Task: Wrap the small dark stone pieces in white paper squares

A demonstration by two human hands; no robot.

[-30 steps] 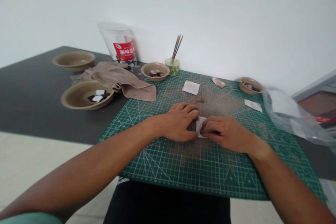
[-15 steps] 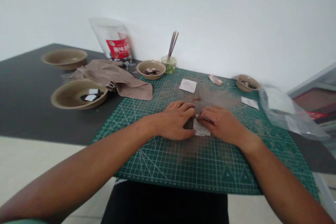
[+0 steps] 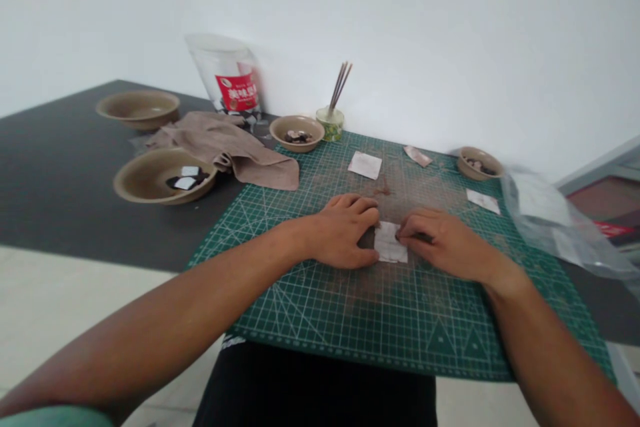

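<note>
A small white sheet of paper (image 3: 391,243) lies flat on the green cutting mat (image 3: 350,320) between my two hands. My left hand (image 3: 345,232) rests with fingers spread, its thumb and index fingertips touching the sheet's left edge. Beneath that palm a dark patch shows, which I cannot identify. My right hand (image 3: 440,240) is closed in a pinch at the sheet's right edge; what sits between its fingertips is hidden. Behind the hands are another white paper square (image 3: 365,165) and some brown crumbs (image 3: 383,189).
On the left stand two tan bowls (image 3: 120,170), (image 3: 103,103) and a brown cloth (image 3: 245,153). Along the wall are a clear plastic container (image 3: 235,87), a bowl of dark pieces (image 3: 277,130), a green cup with sticks (image 3: 331,124) and another small bowl (image 3: 463,160). A plastic bag (image 3: 565,227) lies right.
My right hand has slid rightward across the paper from its middle to its right edge, uncovering more of it. My left hand keeps its place at the left edge. The view has shifted slightly.
</note>
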